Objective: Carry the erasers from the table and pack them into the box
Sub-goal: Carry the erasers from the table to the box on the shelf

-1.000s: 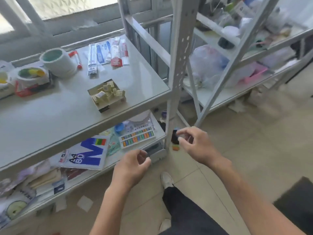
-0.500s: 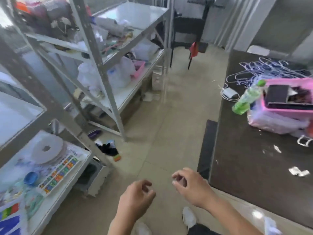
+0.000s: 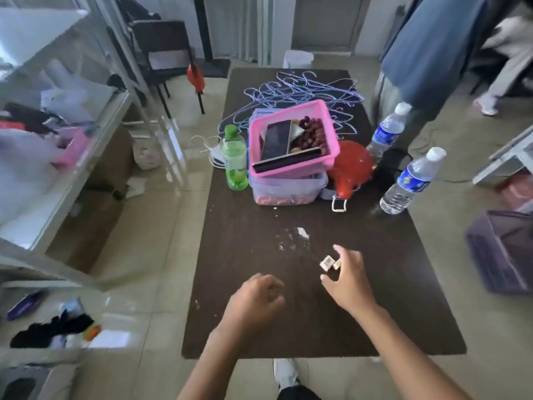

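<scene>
Two small white erasers [image 3: 327,262] lie side by side on the dark table [image 3: 259,327], near its front middle. My right hand [image 3: 347,280] is right at them, open, with thumb and forefinger spread on either side; I cannot tell whether the fingers touch them. My left hand [image 3: 255,301] hovers over the table's front left with fingers loosely curled and nothing visible in it. A small white piece [image 3: 302,232] and white crumbs lie just beyond the erasers. The box is out of view.
Mid-table stands a pink basket [image 3: 333,140] on a clear tub, with a green bottle [image 3: 235,164] to its left, a red object [image 3: 350,166] and two water bottles [image 3: 412,181] to its right. Wire hangers [image 3: 302,88] lie behind. A metal shelf [image 3: 86,157] stands left, a person [image 3: 427,53] far right.
I have turned away from the shelf with the box and now face the dark table. My right hand has unclenched and reached forward to the erasers.
</scene>
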